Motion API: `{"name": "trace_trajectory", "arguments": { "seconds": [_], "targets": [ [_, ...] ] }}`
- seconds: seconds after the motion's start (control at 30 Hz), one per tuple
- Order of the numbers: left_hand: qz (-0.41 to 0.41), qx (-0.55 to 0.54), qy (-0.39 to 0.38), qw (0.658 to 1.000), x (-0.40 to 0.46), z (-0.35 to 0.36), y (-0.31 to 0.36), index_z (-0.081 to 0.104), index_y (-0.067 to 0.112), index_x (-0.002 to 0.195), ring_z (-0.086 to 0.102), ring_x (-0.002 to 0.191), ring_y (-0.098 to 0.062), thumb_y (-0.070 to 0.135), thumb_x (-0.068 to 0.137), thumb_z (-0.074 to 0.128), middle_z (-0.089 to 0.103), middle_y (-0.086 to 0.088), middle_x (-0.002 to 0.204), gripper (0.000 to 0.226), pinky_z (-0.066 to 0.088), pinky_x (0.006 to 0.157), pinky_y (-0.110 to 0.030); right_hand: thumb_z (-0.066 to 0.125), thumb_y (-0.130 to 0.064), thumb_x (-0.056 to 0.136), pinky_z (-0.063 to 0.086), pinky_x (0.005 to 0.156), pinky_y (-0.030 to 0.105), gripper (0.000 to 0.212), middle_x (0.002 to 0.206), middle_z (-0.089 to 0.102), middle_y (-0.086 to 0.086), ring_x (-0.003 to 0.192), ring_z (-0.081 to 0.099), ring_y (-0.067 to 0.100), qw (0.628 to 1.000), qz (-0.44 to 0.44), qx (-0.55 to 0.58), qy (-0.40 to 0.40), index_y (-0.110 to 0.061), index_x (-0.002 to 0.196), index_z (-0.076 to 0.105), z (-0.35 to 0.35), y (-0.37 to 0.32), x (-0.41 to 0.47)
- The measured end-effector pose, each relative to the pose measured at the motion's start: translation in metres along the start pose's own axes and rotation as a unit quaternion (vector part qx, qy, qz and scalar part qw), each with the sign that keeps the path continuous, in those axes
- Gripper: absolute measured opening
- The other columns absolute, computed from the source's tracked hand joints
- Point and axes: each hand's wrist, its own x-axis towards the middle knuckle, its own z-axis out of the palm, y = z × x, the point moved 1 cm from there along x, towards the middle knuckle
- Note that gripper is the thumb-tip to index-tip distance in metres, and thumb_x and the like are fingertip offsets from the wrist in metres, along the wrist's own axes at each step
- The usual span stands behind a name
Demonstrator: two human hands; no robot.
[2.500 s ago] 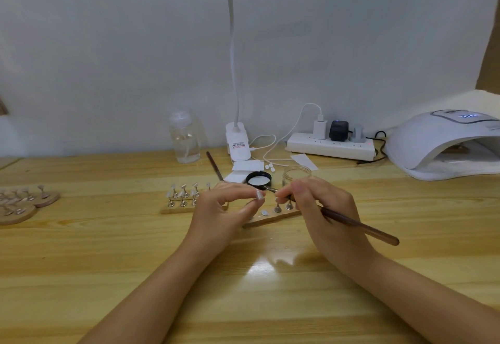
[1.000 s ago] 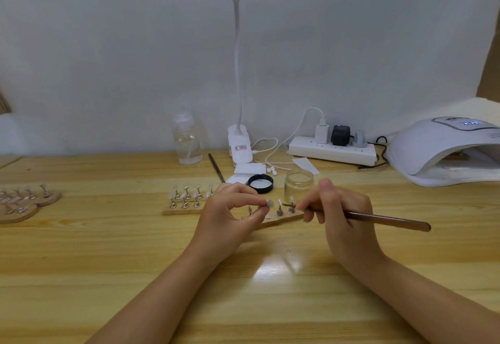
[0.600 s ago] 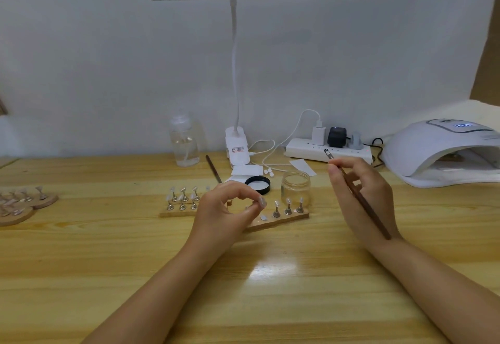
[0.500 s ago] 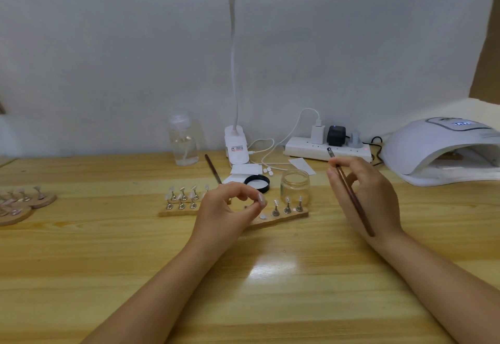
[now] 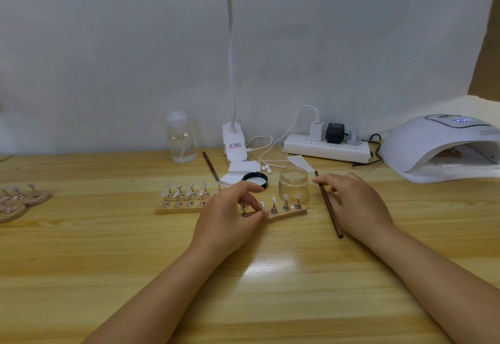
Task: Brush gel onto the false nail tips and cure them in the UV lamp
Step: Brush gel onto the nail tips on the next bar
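Our left hand (image 5: 230, 216) pinched one stand (image 5: 244, 210) at the wooden strip (image 5: 286, 213), where three more tipped stands (image 5: 285, 205) stood at its 3 o'clock. Our right hand (image 5: 357, 205) gripped one brush (image 5: 328, 205); one UV lamp (image 5: 433, 149) sat at 2 o'clock.

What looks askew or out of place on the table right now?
Little. The near wooden strip lies slanted against the straight strip to its left, with the left hand pinching one nail stand at its end. The gel jar stands open, its black lid beside it. No spills visible.
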Motion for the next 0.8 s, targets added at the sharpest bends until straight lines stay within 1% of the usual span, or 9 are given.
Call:
{"name": "trace_trajectory", "arguments": {
  "seconds": [0.07,0.13,0.27,0.37,0.47,0.57,0.63,0.7,0.8],
  "targets": [
    [0.000,0.004,0.000,1.000,0.000,0.000,-0.001,0.057,0.039,0.097,0.056,0.078,0.002,0.028,0.073,0.075,0.064,0.020,0.071,0.032,0.043,0.080,-0.025,0.044,-0.016,0.095,0.034,0.068,0.022,0.037,0.094,0.044,-0.007,0.084,0.045,0.009,1.000,-0.003,-0.008,-0.003,-0.033,0.127,0.053,0.002,0.001,0.001],
    [-0.001,0.003,-0.001,1.000,0.000,-0.001,-0.001,0.057,0.039,0.100,0.056,0.078,0.002,0.029,0.072,0.075,0.063,0.019,0.072,0.034,0.044,0.079,-0.025,0.042,-0.017,0.096,0.033,0.067,0.023,0.037,0.094,0.047,-0.007,0.083,0.045,0.010,1.000,-0.005,-0.010,-0.015,-0.033,0.128,0.052,0.003,0.002,0.001],
    [-0.001,0.002,-0.012,1.000,0.000,-0.002,-0.002,0.058,0.037,0.104,0.057,0.081,0.000,0.031,0.071,0.076,0.063,0.018,0.076,0.038,0.047,0.081,-0.027,0.042,-0.019,0.096,0.038,0.076,0.023,0.034,0.114,0.061,-0.003,0.101,0.051,0.014,0.999,-0.018,-0.005,-0.038,-0.031,0.125,0.056,0.005,0.003,0.002],
    [-0.004,0.001,-0.020,1.000,-0.002,-0.004,-0.004,0.055,0.037,0.110,0.054,0.083,0.001,0.036,0.067,0.077,0.060,0.019,0.081,0.047,0.046,0.079,-0.022,0.045,-0.018,0.095,0.038,0.078,0.022,0.031,0.115,0.063,-0.006,0.104,0.051,0.013,0.999,-0.028,0.000,-0.027,-0.027,0.121,0.060,0.004,0.003,0.001],
    [-0.018,0.003,-0.036,0.999,-0.005,-0.006,-0.007,0.051,0.040,0.112,0.054,0.085,0.004,0.036,0.066,0.078,0.059,0.018,0.085,0.054,0.046,0.076,-0.017,0.050,-0.015,0.091,0.034,0.067,0.017,0.022,0.102,0.065,-0.010,0.093,0.050,0.008,0.999,-0.033,0.009,0.020,-0.022,0.101,0.069,0.000,0.000,-0.001],
    [-0.036,-0.007,-0.052,0.998,-0.006,-0.008,-0.009,0.050,0.041,0.110,0.058,0.089,-0.002,0.028,0.069,0.078,0.061,0.011,0.086,0.051,0.048,0.081,-0.023,0.056,-0.014,0.083,0.028,0.055,0.013,0.014,0.081,0.060,-0.012,0.074,0.046,0.005,0.998,-0.041,0.010,0.054,-0.023,0.076,0.064,-0.005,-0.006,-0.003],
    [-0.032,-0.014,-0.053,0.998,-0.006,-0.009,-0.009,0.049,0.043,0.105,0.059,0.089,-0.001,0.025,0.070,0.077,0.063,0.010,0.084,0.048,0.046,0.079,-0.017,0.058,-0.021,0.080,0.028,0.055,0.014,0.011,0.076,0.057,-0.013,0.069,0.043,0.002,0.998,-0.056,0.015,0.030,-0.027,0.072,0.061,-0.006,-0.010,-0.005],
    [-0.022,-0.018,-0.044,0.999,-0.007,-0.009,-0.008,0.051,0.044,0.102,0.058,0.087,0.005,0.023,0.071,0.077,0.064,0.013,0.081,0.046,0.040,0.075,-0.004,0.057,-0.030,0.077,0.032,0.059,0.017,0.007,0.076,0.058,-0.013,0.073,0.046,0.002,0.996,-0.080,0.023,-0.014,-0.031,0.078,0.065,-0.007,-0.014,-0.006],
    [-0.012,-0.023,-0.024,0.999,-0.008,-0.012,-0.005,0.051,0.045,0.094,0.056,0.086,0.010,0.021,0.070,0.077,0.064,0.022,0.078,0.044,0.034,0.072,0.002,0.055,-0.041,0.073,0.035,0.063,0.021,0.017,0.078,0.058,-0.012,0.079,0.048,0.005,0.993,-0.101,0.025,-0.050,-0.034,0.084,0.067,-0.010,-0.018,-0.005]
  ]
}}
